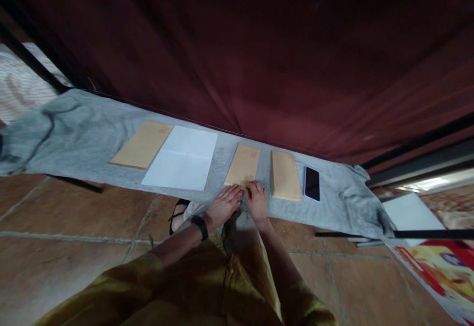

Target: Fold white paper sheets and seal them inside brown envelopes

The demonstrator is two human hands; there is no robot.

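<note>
A brown paper envelope lies on the grey cloth in front of me, its near end under my fingers. My left hand rests flat with its fingers stretched out along that near edge. Curled fingers of my right hand pinch the edge at its right corner; the fingertips are partly hidden. Just right of that hand is a stack of brown envelopes. To the left, a creased white paper sheet lies beside another pile of brown envelopes.
A phone lies right of the envelope stack. The narrow cloth-covered bench backs onto a dark red curtain. Dark metal bars stand at both ends. A red and yellow printed box or bag sits low at the right.
</note>
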